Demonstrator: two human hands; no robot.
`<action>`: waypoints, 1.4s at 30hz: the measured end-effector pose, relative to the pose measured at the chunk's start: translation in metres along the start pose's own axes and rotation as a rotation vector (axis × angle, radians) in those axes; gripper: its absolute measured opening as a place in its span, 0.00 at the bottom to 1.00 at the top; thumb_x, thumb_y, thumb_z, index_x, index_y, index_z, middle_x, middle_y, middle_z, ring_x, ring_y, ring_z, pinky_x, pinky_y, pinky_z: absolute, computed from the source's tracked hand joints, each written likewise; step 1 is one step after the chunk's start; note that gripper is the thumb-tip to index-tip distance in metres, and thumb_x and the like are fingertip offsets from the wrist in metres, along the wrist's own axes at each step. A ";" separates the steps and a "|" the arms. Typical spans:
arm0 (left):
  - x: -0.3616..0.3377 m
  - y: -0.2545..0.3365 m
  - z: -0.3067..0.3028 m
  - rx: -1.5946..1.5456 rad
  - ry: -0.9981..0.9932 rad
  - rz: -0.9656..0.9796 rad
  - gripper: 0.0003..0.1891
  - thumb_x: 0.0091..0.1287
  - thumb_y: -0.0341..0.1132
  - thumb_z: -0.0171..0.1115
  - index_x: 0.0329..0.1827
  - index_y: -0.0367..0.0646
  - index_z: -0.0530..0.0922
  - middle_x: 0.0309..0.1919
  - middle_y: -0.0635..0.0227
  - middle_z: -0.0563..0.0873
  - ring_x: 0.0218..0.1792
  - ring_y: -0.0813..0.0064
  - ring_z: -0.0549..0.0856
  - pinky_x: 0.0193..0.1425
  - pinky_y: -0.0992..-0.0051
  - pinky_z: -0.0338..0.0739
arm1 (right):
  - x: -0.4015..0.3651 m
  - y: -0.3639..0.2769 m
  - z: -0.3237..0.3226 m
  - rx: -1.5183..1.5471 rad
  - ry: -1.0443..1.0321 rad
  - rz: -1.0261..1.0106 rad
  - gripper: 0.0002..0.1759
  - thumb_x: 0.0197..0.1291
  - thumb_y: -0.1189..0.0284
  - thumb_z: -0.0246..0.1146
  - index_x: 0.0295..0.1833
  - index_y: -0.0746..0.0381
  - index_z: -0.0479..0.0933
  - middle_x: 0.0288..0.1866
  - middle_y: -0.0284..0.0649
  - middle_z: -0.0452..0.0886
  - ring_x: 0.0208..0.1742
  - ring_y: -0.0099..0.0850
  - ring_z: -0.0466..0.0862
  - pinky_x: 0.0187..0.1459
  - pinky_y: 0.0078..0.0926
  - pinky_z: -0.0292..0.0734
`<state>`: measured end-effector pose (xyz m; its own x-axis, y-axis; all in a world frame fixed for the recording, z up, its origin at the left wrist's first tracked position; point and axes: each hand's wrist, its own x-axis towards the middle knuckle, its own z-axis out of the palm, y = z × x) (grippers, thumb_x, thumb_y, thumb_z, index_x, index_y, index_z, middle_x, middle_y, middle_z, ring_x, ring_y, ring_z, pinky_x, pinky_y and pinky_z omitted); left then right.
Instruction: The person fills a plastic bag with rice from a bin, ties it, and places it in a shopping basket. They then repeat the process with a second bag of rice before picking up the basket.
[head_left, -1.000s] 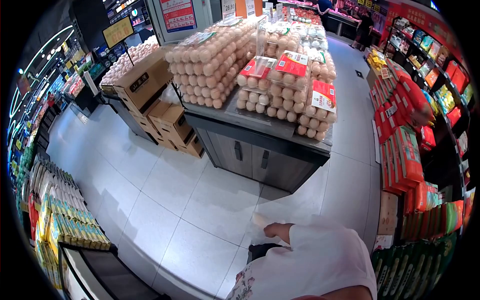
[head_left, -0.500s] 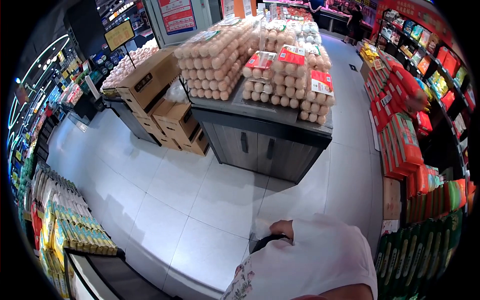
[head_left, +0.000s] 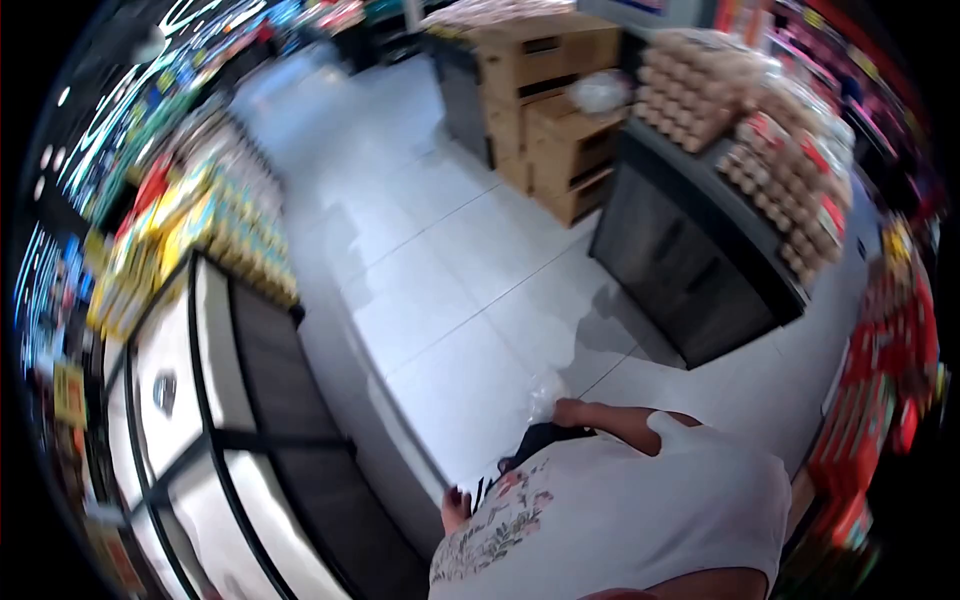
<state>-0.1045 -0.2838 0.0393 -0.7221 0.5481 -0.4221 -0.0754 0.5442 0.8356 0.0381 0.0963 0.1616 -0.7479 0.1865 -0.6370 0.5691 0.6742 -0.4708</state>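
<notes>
Right hand [head_left: 574, 412]: fingers closed on clear bag [head_left: 544, 394], bulging just left of them, long axis unclear. Left hand [head_left: 456, 508] farther; cannot tell its grip.

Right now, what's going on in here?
Someone in a white flowered shirt is in a shop. The right hand holds a clear plastic bag. The left hand is low by the shirt; I can't tell if it holds anything. Ahead, stacked eggs sit on a dark cabinet, with cardboard boxes left of it.
</notes>
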 end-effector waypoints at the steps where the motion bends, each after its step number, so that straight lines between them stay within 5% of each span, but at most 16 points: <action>1: -0.035 0.136 -0.012 0.105 0.062 -0.026 0.25 0.54 0.39 0.63 0.52 0.37 0.68 0.44 0.53 0.77 0.45 0.63 0.77 0.49 0.68 0.71 | 0.038 0.015 0.023 -0.124 -0.007 -0.177 0.16 0.51 0.67 0.48 0.39 0.64 0.76 0.36 0.51 0.78 0.39 0.47 0.78 0.46 0.39 0.72; 2: -0.041 0.163 -0.018 0.224 0.127 0.062 0.24 0.54 0.39 0.62 0.52 0.38 0.69 0.45 0.53 0.75 0.49 0.59 0.74 0.52 0.67 0.69 | 0.054 0.017 0.032 -0.346 0.137 -0.439 0.13 0.50 0.70 0.48 0.31 0.64 0.78 0.35 0.50 0.79 0.38 0.47 0.79 0.44 0.40 0.72; 3: -0.040 0.182 -0.024 0.371 0.181 0.128 0.27 0.53 0.39 0.63 0.54 0.39 0.67 0.48 0.54 0.75 0.50 0.59 0.74 0.53 0.67 0.69 | 0.052 0.000 0.022 -0.143 0.293 -0.558 0.15 0.53 0.70 0.47 0.42 0.62 0.75 0.45 0.50 0.76 0.47 0.46 0.75 0.50 0.38 0.69; 5: -0.044 0.230 -0.030 0.353 0.296 0.172 0.29 0.50 0.39 0.65 0.56 0.42 0.66 0.50 0.56 0.72 0.53 0.56 0.70 0.56 0.65 0.66 | 0.030 -0.071 -0.034 -0.117 0.190 -0.612 0.19 0.58 0.69 0.44 0.55 0.62 0.67 0.55 0.50 0.69 0.57 0.45 0.67 0.59 0.35 0.60; 6: -0.041 0.244 -0.031 0.351 0.352 0.246 0.31 0.48 0.38 0.67 0.55 0.42 0.66 0.51 0.57 0.72 0.53 0.57 0.70 0.57 0.66 0.66 | 0.009 -0.117 -0.058 0.105 0.179 -0.455 0.18 0.60 0.70 0.44 0.54 0.63 0.67 0.54 0.50 0.69 0.57 0.44 0.67 0.59 0.35 0.59; 10: -0.035 0.285 -0.050 0.398 0.403 0.347 0.41 0.42 0.40 0.70 0.61 0.44 0.60 0.57 0.57 0.65 0.60 0.57 0.63 0.63 0.59 0.58 | 0.034 -0.163 -0.085 -0.028 -0.068 -0.567 0.17 0.60 0.70 0.47 0.54 0.63 0.67 0.54 0.49 0.69 0.56 0.42 0.67 0.57 0.36 0.60; 13: -0.027 0.312 -0.079 0.458 0.500 0.336 0.43 0.40 0.42 0.71 0.62 0.44 0.59 0.59 0.58 0.63 0.63 0.57 0.60 0.65 0.56 0.53 | 0.050 -0.213 -0.105 -0.011 -0.238 -0.787 0.16 0.58 0.73 0.49 0.52 0.63 0.68 0.52 0.46 0.70 0.54 0.40 0.68 0.55 0.36 0.62; 15: -0.017 0.323 -0.102 0.461 0.557 0.331 0.42 0.41 0.43 0.70 0.62 0.44 0.60 0.59 0.58 0.63 0.63 0.57 0.60 0.66 0.55 0.51 | 0.047 -0.265 -0.123 0.208 -0.245 -1.045 0.05 0.60 0.75 0.48 0.32 0.63 0.67 0.26 0.36 0.68 0.28 0.25 0.68 0.35 0.21 0.66; 19: 0.007 0.341 -0.146 0.459 0.622 0.380 0.36 0.45 0.45 0.65 0.59 0.45 0.64 0.57 0.59 0.66 0.63 0.62 0.60 0.67 0.54 0.47 | 0.058 -0.341 -0.158 0.332 -0.429 -1.272 0.04 0.59 0.74 0.49 0.36 0.63 0.67 0.30 0.37 0.68 0.33 0.26 0.69 0.38 0.22 0.65; 21: 0.008 0.345 -0.169 0.377 0.576 0.412 0.28 0.45 0.38 0.63 0.53 0.47 0.70 0.38 0.66 0.77 0.46 0.68 0.75 0.63 0.60 0.56 | 0.066 -0.370 -0.169 0.349 -0.525 -1.331 0.05 0.59 0.73 0.50 0.38 0.63 0.67 0.32 0.37 0.68 0.35 0.27 0.69 0.40 0.23 0.65; 23: 0.015 0.343 -0.179 0.363 0.644 0.501 0.22 0.44 0.35 0.61 0.46 0.46 0.75 0.28 0.68 0.78 0.35 0.67 0.77 0.50 0.68 0.66 | 0.077 -0.396 -0.175 0.345 -0.624 -1.387 0.06 0.58 0.72 0.51 0.40 0.63 0.67 0.35 0.38 0.69 0.37 0.28 0.69 0.42 0.24 0.65; 28: 0.024 0.326 -0.189 0.219 0.821 0.514 0.14 0.44 0.34 0.60 0.36 0.42 0.76 0.22 0.65 0.77 0.28 0.64 0.76 0.35 0.70 0.68 | 0.095 -0.464 -0.172 0.326 -0.867 -1.513 0.11 0.57 0.71 0.53 0.44 0.63 0.68 0.40 0.39 0.69 0.43 0.31 0.70 0.46 0.26 0.65; 35: -0.001 0.312 -0.244 -0.171 1.095 0.426 0.08 0.55 0.26 0.48 0.36 0.37 0.75 0.29 0.60 0.81 0.28 0.62 0.78 0.36 0.68 0.70 | 0.146 -0.534 -0.159 0.332 -0.950 -1.524 0.17 0.56 0.68 0.55 0.50 0.63 0.68 0.47 0.41 0.70 0.49 0.33 0.70 0.51 0.29 0.64; 37: 0.027 0.220 -0.214 0.012 1.238 0.259 0.09 0.61 0.29 0.46 0.40 0.37 0.74 0.31 0.66 0.81 0.31 0.70 0.78 0.38 0.71 0.70 | 0.183 -0.540 -0.139 0.338 -0.769 -1.106 0.27 0.51 0.57 0.61 0.51 0.63 0.67 0.48 0.40 0.70 0.51 0.30 0.70 0.53 0.26 0.64; 38: 0.019 0.229 -0.231 0.015 1.236 0.264 0.09 0.61 0.29 0.46 0.40 0.37 0.74 0.31 0.66 0.81 0.31 0.70 0.78 0.38 0.71 0.70 | 0.185 -0.556 -0.133 0.439 -0.796 -1.082 0.32 0.49 0.52 0.62 0.52 0.63 0.66 0.50 0.39 0.69 0.53 0.30 0.69 0.54 0.27 0.63; 42: -0.050 0.323 -0.344 -0.905 1.410 0.337 0.15 0.62 0.43 0.49 0.37 0.37 0.72 0.31 0.65 0.78 0.36 0.75 0.77 0.41 0.77 0.71 | 0.196 -0.601 -0.090 0.651 -0.889 -0.904 0.46 0.44 0.40 0.59 0.59 0.64 0.59 0.56 0.42 0.67 0.58 0.32 0.66 0.60 0.30 0.57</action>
<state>-0.3296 -0.3541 0.4509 -0.7519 -0.6593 0.0009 0.2188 -0.2483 0.9436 -0.4817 -0.2081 0.3742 -0.6116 -0.7909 -0.0215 0.2549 -0.1712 -0.9517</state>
